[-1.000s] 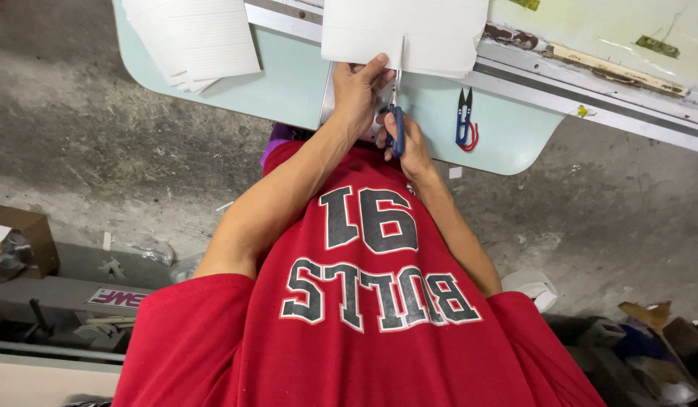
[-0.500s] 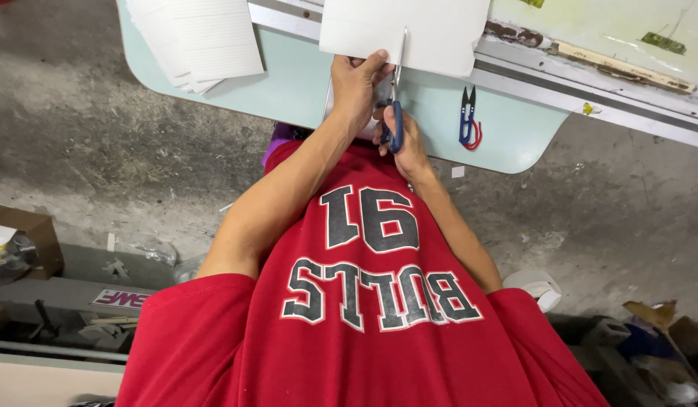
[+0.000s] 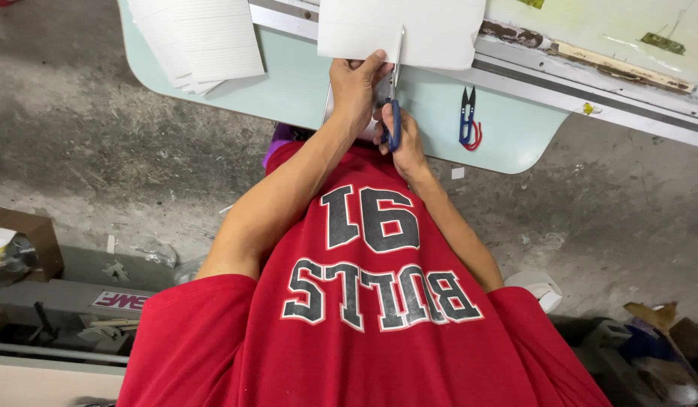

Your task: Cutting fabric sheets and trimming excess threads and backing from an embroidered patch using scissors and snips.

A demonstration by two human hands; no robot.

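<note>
My left hand (image 3: 355, 84) grips the near edge of a white sheet (image 3: 432, 30) that lies over the light teal table (image 3: 303, 87). Just to its right, my right hand (image 3: 407, 147) is closed on a pair of blue-handled scissors (image 3: 395, 113). Their blades point away from me and run up into the sheet. The two hands nearly touch at the table's near edge, above my red shirt.
A stack of white sheets (image 3: 202, 41) lies at the table's left end. Small blue thread snips (image 3: 467, 117) with a red loop rest right of my hands. A metal rail (image 3: 590, 94) runs along the table's far side. Boxes and clutter (image 3: 32, 256) sit on the concrete floor.
The scissor blades have crept slightly further into the sheet. Both hands stay in nearly the same place at the table edge.
</note>
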